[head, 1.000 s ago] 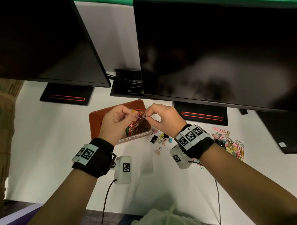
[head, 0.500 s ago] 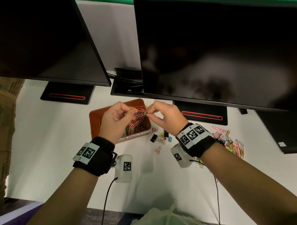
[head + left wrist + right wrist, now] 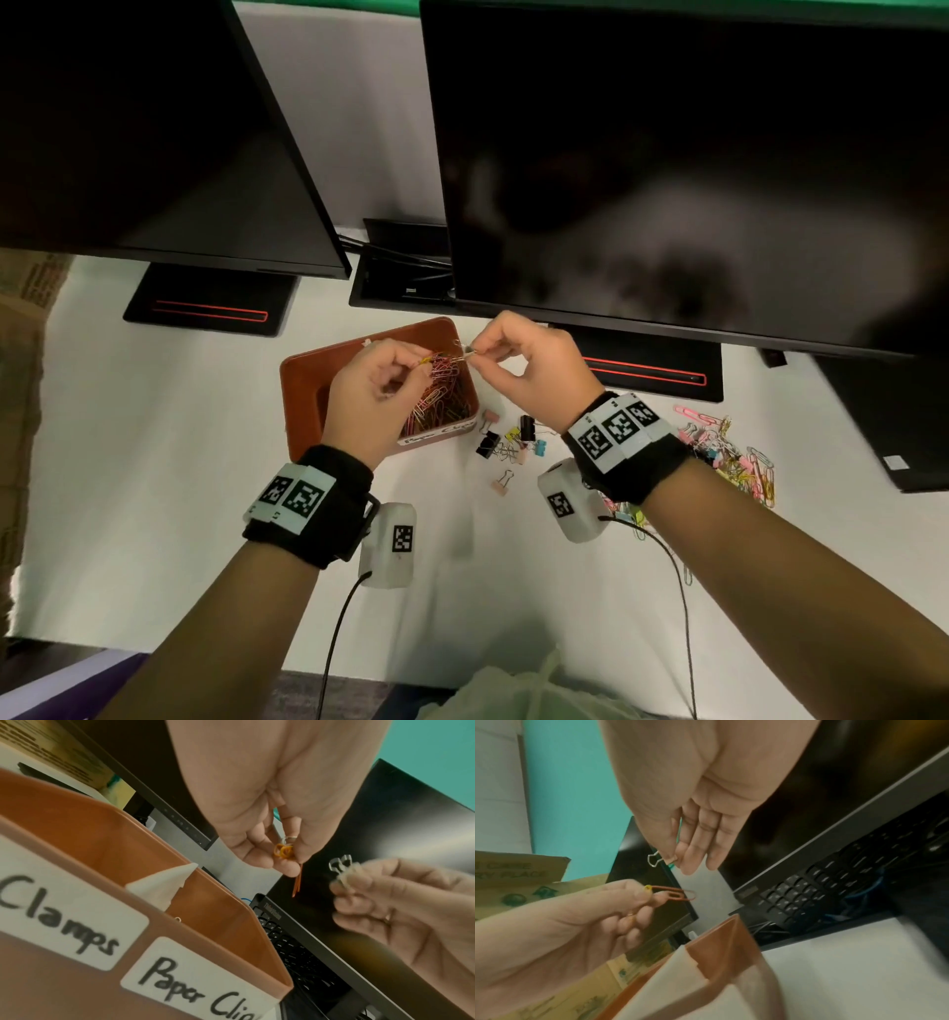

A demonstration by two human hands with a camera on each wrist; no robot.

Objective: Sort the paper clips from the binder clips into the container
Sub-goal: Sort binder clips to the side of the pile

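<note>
Both hands hover over the orange two-part container [image 3: 308, 370], labelled "Clamps" and "Paper Clips". Its right compartment holds a heap of coloured paper clips [image 3: 441, 403]. My left hand [image 3: 418, 362] pinches an orange paper clip [image 3: 677, 895], with a yellow one beside it, between thumb and fingers. A short gap to the right, my right hand [image 3: 477, 353] pinches a small beige binder clip [image 3: 666, 859] with its wire handle sticking out. The two clips no longer touch. In the left wrist view the orange paper clip [image 3: 285, 851] and the binder clip [image 3: 340, 866] are apart.
Several loose binder clips [image 3: 506, 442] lie on the white table just right of the container. A mixed pile of clips [image 3: 729, 455] sits further right. Two dark monitors on black stands [image 3: 652, 372] overhang the far side. A pale bag [image 3: 513, 688] lies at the near edge.
The hands, joined on one tangle of clips before, have drawn a little apart; the binder clip stays with the right hand and the paper clips with the left.
</note>
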